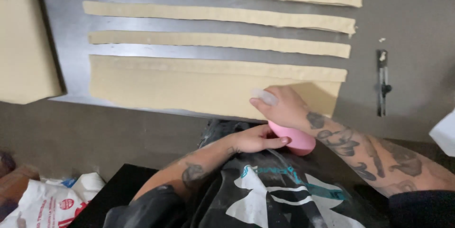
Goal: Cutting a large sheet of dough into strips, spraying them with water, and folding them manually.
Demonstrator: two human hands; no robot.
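A wide sheet of pale dough [189,86] lies on the steel table [71,43] near its front edge. Three long narrow dough strips [218,39] lie parallel beyond it. My right hand [284,107] grips a pink bottle [296,140] with a clear cap [264,96], held at the table's front edge over the sheet's right end. My left hand [258,139] rests against the bottle's lower side, fingers curled under it. Both forearms are tattooed.
A metal adjustable cutter tool [382,83] lies on the table at the right. A tan board [23,38] sits at the left. White plastic bags [52,202] lie on the floor at lower left. My dark apron [265,190] fills the bottom centre.
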